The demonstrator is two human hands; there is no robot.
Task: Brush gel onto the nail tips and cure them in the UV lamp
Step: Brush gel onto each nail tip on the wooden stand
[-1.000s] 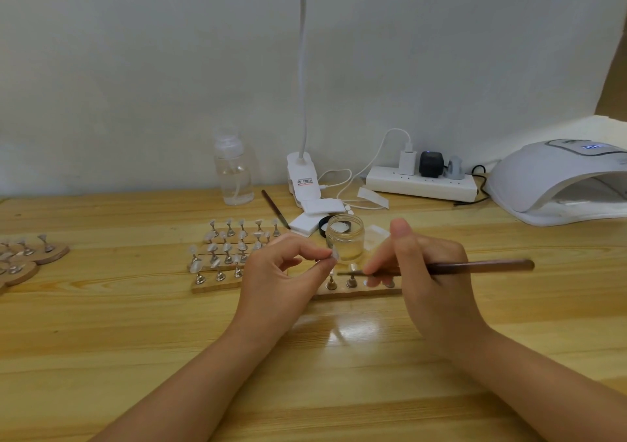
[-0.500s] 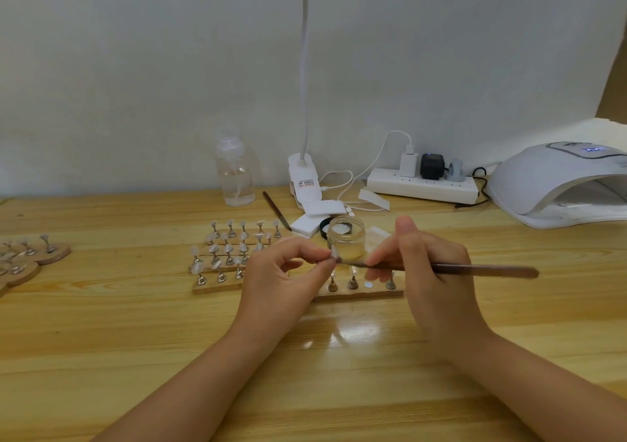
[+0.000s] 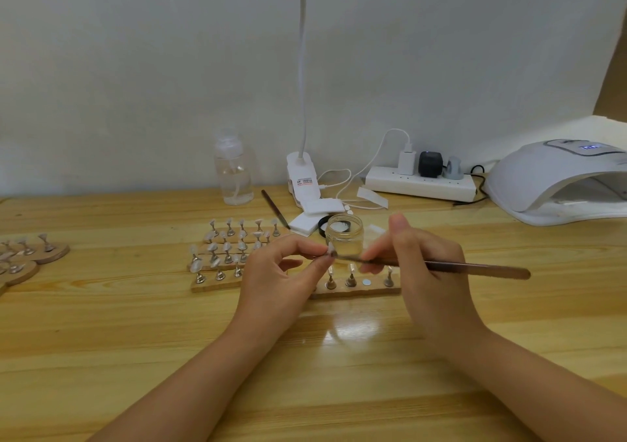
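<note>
Fingertips (image 3: 317, 255) of the left hand (image 3: 274, 282) are pinched round a tiny clear nail tip on its little metal stand (image 3: 330, 250), held up just in front of the small open glass gel jar (image 3: 344, 234). The long thin brown-handled brush (image 3: 441, 266) is gripped pen-style by the right hand (image 3: 420, 272), with the bristle end brought right up against the tip.

That tip is probably feather-light, stiff plastic and slick once gel is on it, so it's best handled by the stand underneath and never by the painted face. A light pinch should do; anything harder and it could get popped off.

More tips are parked on the pale wooden strip holder (image 3: 356, 292) just below the hands, with one bare round magnet spot, and further rows are lined up on the holders to the left (image 3: 217, 283). The white domed UV lamp (image 3: 549, 183) is sat well off to the right with its mouth open, so curing looks not yet started for this one.
</note>
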